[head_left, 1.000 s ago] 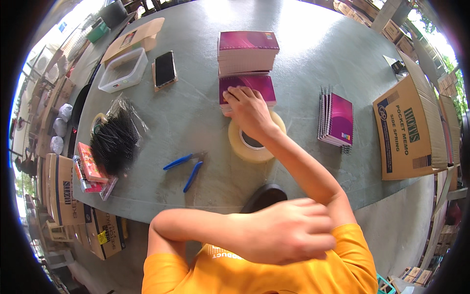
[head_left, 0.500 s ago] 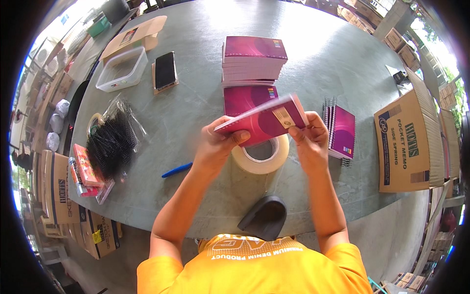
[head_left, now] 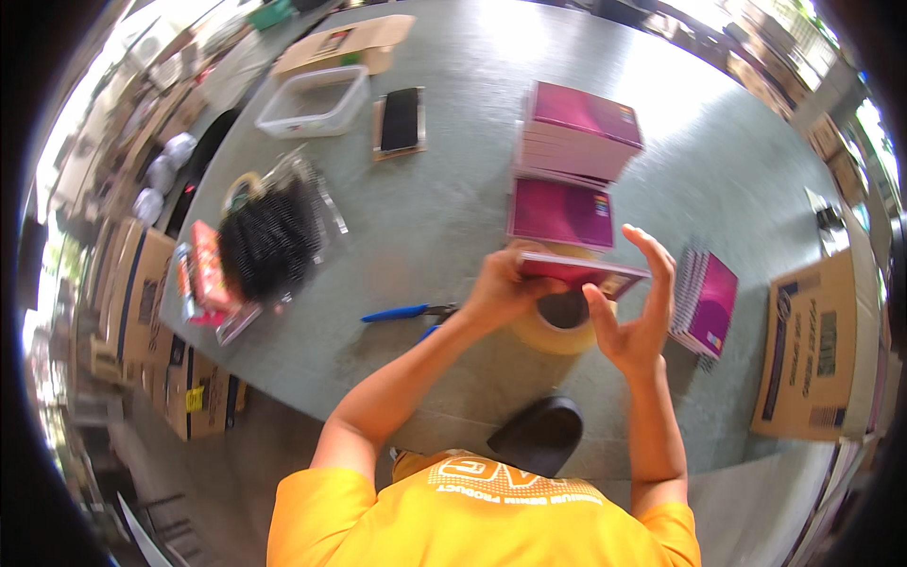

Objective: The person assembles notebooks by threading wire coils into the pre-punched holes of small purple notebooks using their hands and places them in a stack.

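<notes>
Table (head_left: 397, 236), grey-green, is taking up most of the view; person in an orange shirt (head_left: 491, 515) is leaning over its near edge.

Carton (head_left: 814, 350) is lying flat at the right edge. Stack (head_left: 576, 132) of magenta notebooks is sitting at centre far side, with a single notebook (head_left: 559, 213) lying flat just in front of it. Smaller spiral-bound pile (head_left: 704, 302) is sitting to the right, near the right hand. Bag of black bits (head_left: 269, 241) is lying at left, a clear tub (head_left: 316, 99) beyond it, a phone (head_left: 400, 118) beside the tub.

Left hand (head_left: 499, 288) is gripping the left end of a magenta book (head_left: 581, 271), fingers closed round it, holding it edge-on above a tape roll (head_left: 559, 326). Right hand (head_left: 635, 317) is standing open, fingers spread and upright, palm pressing toward the book's right end; cannot tell if it is touching.

Blue pliers (head_left: 406, 312) are lying just left of the left wrist.

Judgement on the handling: the book is hanging from one hand only, so the right palm should be squaring the free end and supporting the spine before any turning, keeping pages from fanning. Working low over the roll is limiting the drop.
</notes>
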The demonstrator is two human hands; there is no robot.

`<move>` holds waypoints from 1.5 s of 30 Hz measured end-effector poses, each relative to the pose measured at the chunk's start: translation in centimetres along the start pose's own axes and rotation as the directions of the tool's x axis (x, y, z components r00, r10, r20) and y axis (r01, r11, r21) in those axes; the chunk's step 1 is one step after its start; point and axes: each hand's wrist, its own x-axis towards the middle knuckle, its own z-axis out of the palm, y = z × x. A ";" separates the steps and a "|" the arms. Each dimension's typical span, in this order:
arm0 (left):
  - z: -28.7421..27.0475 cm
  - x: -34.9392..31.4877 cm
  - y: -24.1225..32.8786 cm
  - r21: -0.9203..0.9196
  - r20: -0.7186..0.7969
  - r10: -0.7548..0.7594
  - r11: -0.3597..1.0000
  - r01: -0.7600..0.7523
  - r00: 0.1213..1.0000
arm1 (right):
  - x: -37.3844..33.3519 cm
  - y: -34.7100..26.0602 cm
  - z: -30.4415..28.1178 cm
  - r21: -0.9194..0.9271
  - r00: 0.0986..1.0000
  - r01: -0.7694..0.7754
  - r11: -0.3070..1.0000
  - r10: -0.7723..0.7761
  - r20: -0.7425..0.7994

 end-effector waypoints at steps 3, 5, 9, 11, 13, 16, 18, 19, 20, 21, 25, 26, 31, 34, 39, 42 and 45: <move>-1.3 -0.4 0.6 0.157 0.077 0.048 0.986 -0.059 0.996 | 0.9 -1.9 1.0 -0.152 0.967 0.146 0.977 -0.108 0.232; -3.7 0.2 3.4 0.405 0.237 0.096 0.895 -0.189 0.967 | 0.4 -1.4 2.0 -0.242 0.933 0.139 0.960 -0.046 0.357; -14.3 1.8 4.1 0.542 -0.212 -0.105 0.814 0.207 0.971 | 0.1 -1.4 1.8 -0.215 0.924 0.131 0.968 -0.040 0.380; -22.0 1.1 2.0 0.810 -0.487 0.145 0.443 0.383 0.861 | -0.1 -2.2 1.9 -0.198 0.926 0.144 0.970 -0.062 0.373; -27.2 -0.8 -1.2 0.814 -0.576 0.237 0.072 0.577 0.783 | -0.2 -2.4 1.9 -0.171 0.920 0.156 0.973 -0.080 0.384; -24.9 0.3 -3.2 0.687 -0.726 0.171 0.169 0.706 0.666 | -0.4 -1.8 1.7 -0.191 0.920 0.152 0.970 -0.068 0.387; -24.4 0.6 -3.1 0.760 -0.645 0.085 0.185 0.624 0.760 | -0.4 -1.9 1.6 -0.198 0.926 0.129 0.972 -0.047 0.374; -24.0 0.6 -2.9 0.789 -0.600 0.041 0.197 0.582 0.799 | -0.2 -2.0 1.5 -0.199 0.931 0.111 0.974 -0.032 0.364; -23.3 0.9 -2.1 0.795 -0.561 -0.014 0.270 0.543 0.828 | 0.0 -1.9 1.6 -0.203 0.935 0.092 0.975 -0.015 0.353; -22.3 0.9 -1.5 0.772 -0.549 0.020 0.393 0.499 0.835 | 0.1 -1.8 1.6 -0.202 0.939 0.079 0.976 -0.005 0.343; -16.6 1.0 3.5 0.486 -0.434 -0.147 0.792 0.369 0.889 | 0.6 -0.9 1.8 -0.216 0.952 0.093 0.972 -0.024 0.305; -15.9 0.8 4.5 0.364 -0.355 -0.252 0.850 0.381 0.900 | 0.6 -1.0 2.0 -0.235 0.949 0.116 0.965 -0.038 0.313; -14.0 -0.4 5.0 -0.089 -0.197 -0.003 0.996 -0.015 0.980 | 1.8 -1.0 1.8 -0.278 0.958 0.077 0.957 0.005 0.286; -12.8 -0.5 5.1 -0.174 -0.197 0.004 0.984 -0.039 0.980 | 1.9 -0.1 2.4 -0.326 0.964 0.100 0.940 -0.010 0.267; -11.9 -0.6 5.0 0.027 -0.111 0.047 0.999 -0.045 0.993 | 1.4 0.2 3.2 -0.400 0.964 0.100 0.911 0.011 0.265; -10.8 -1.0 4.1 0.668 0.071 0.245 0.708 -0.229 0.967 | 1.2 0.1 3.4 -0.387 0.964 0.099 0.917 0.008 0.264; -9.5 -1.8 1.7 0.874 0.209 0.308 0.367 -0.318 0.928 | 1.3 -0.1 3.2 -0.386 0.964 0.099 0.917 0.008 0.266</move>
